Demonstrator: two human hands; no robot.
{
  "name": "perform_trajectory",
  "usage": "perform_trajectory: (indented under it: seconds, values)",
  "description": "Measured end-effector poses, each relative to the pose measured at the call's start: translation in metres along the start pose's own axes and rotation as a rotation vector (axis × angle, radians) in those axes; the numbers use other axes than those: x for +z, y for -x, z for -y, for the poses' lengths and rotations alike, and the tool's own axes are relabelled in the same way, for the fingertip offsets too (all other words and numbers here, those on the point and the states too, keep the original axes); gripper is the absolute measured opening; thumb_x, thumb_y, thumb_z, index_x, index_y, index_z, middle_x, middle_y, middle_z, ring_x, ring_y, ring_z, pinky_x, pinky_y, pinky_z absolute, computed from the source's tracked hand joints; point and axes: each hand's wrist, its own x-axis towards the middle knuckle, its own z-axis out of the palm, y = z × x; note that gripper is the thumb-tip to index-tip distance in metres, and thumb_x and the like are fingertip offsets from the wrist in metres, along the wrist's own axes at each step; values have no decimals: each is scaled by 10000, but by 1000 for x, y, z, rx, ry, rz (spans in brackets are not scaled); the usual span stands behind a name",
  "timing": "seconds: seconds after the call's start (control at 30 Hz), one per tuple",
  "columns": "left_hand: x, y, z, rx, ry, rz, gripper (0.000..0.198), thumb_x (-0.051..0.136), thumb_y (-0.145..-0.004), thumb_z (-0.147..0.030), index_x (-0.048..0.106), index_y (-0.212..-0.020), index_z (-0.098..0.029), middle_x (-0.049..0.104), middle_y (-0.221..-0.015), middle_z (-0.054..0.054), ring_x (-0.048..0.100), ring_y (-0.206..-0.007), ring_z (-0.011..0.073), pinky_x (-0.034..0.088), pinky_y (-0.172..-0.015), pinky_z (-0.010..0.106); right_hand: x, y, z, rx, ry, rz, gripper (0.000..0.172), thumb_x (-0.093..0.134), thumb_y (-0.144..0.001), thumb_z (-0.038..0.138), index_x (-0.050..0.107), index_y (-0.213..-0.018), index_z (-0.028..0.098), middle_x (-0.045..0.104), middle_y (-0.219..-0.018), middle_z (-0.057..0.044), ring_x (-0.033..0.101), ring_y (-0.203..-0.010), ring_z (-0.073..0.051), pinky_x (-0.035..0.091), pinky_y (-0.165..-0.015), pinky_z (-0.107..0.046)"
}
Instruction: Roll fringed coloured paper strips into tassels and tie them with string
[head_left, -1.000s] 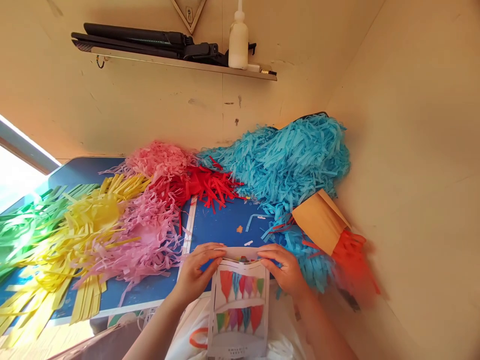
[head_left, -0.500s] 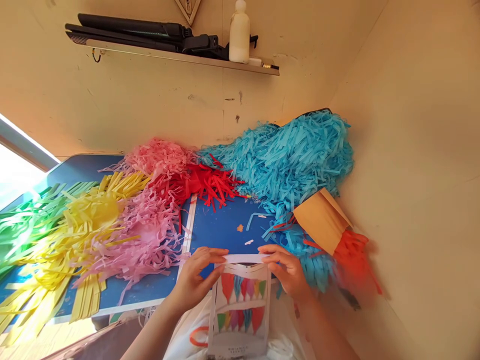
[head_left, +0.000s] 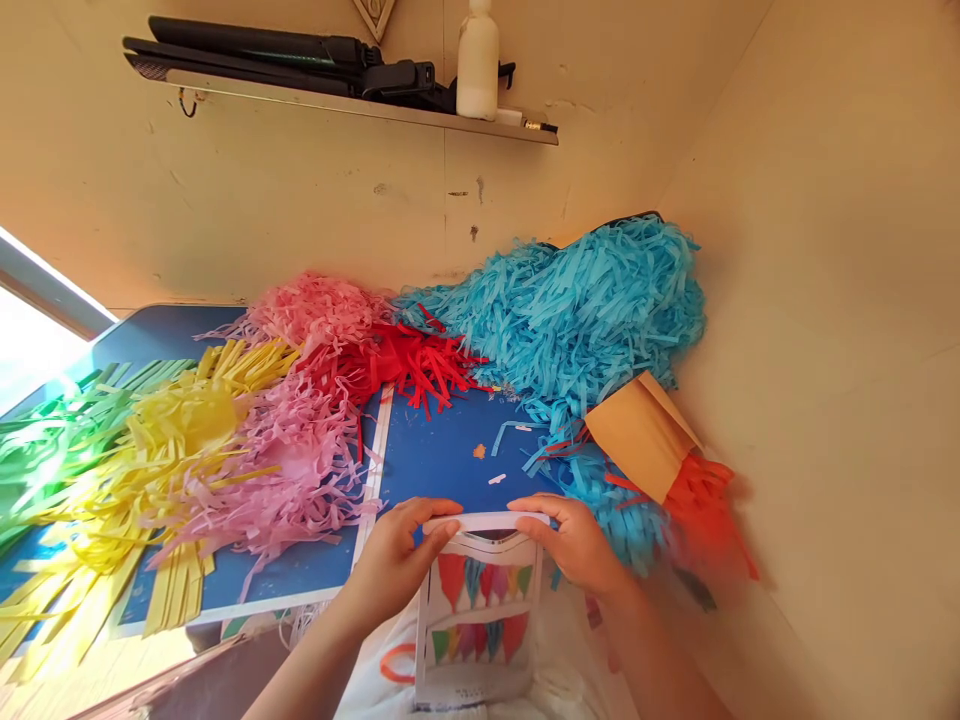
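Note:
A white printed package [head_left: 477, 620] showing coloured tassel garlands stands upright at the table's near edge, over my lap. My left hand [head_left: 396, 562] pinches its top left corner and my right hand [head_left: 577, 545] pinches its top right corner. Both hands have fingers closed on the folded white flap along the top. Behind it lies the blue table [head_left: 442, 455].
Heaps of cut tissue fringe cover the table: blue [head_left: 577, 310] at the back right, red [head_left: 409, 365], pink [head_left: 292, 450], yellow [head_left: 165, 440] and green [head_left: 45, 450] towards the left. An orange tassel with a tan band [head_left: 660, 450] rests by the right wall. A wall shelf [head_left: 337, 95] carries a white bottle.
The top flap of the package has been folded down flat and both hands have closed tighter over its corners. The view has shifted slightly.

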Motion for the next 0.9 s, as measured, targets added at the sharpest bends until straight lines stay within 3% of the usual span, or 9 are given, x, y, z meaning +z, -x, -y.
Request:
perform_trajectory:
  seconds: [0.2,0.33,0.43,0.63,0.8,0.9]
  values:
    - [-1,0,-7,6,-32,-15,282,538,-892,-437,745,-908,-247,775,-913,45,708,-834,229,530,-737,305,-6,-1,9,-48,71,47,265,616,-915,453,781,-1004,267,764,-951,-38,701,-862,-230,541,-758,-330]
    - [2,1,-17,-12,-2,25,238,566,-875,-402,740,-899,-242,767,-903,50,699,-845,235,524,-748,312,-9,-11,35,-201,298,187,225,574,-960,406,772,-1034,329,771,-961,1,700,-872,-215,486,-821,-342]
    - [8,6,-22,-39,91,7,182,590,-860,-357,702,-931,-232,757,-923,56,697,-863,232,536,-781,322,-2,-15,51,-324,454,252,250,515,-1002,386,745,-1098,357,769,-983,20,696,-850,-202,439,-782,-333]
    - [18,19,-25,-118,426,-45,236,603,-851,-299,546,-1068,-224,716,-1016,73,697,-942,221,560,-796,320,8,-12,52,-430,614,174,223,550,-994,378,751,-1076,327,773,-903,2,672,-743,-189,326,-657,-318]
    - [20,25,-29,-102,346,-66,241,556,-867,-241,517,-1103,-211,670,-1025,67,661,-938,204,533,-839,345,10,-9,55,-476,717,95,346,421,-1045,344,754,-998,262,747,-777,-16,631,-668,-159,279,-631,-320]
    - [26,26,-30,-73,252,-104,214,538,-891,-236,530,-1103,-209,658,-1047,62,643,-963,196,519,-864,352,12,-8,62,-523,793,117,384,380,-1054,292,743,-956,216,729,-753,-29,617,-657,-145,276,-650,-325]
